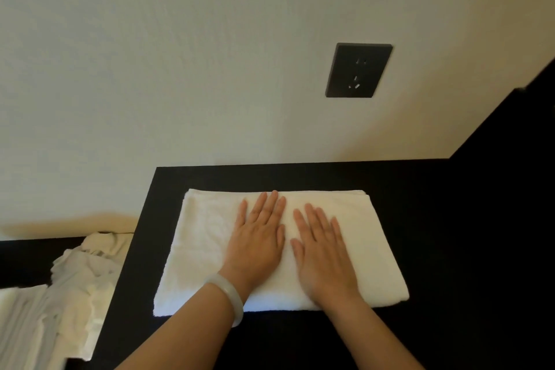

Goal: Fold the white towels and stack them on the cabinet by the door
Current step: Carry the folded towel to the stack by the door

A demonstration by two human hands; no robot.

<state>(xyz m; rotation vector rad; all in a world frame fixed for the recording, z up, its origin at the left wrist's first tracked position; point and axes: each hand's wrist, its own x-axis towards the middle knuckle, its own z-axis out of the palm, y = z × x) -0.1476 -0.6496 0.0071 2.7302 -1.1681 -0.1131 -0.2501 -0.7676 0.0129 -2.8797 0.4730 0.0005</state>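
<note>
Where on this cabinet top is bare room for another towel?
The cabinet top is bare right of the folded towel and in a thin strip between it and the wall. Crowded: left hand and right hand cover the towel's middle; crumpled towels lie left.

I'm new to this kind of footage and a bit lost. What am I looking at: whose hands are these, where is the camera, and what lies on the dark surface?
There is no machine here, only a person working with bare hands. The single picture comes from a wide-angle camera worn on the person's head, looking forward and down, so you see the arms reaching in from the bottom edge. On the black cabinet top lies one folded white towel. The left hand, which has a pale bracelet at its wrist, and the right hand rest flat on the towel side by side with fingers straight. Neither hand grips anything. Lower down to the left sits a crumpled heap of white cloth, probably towels not yet folded. A dark wall socket is on the wall behind.
</note>
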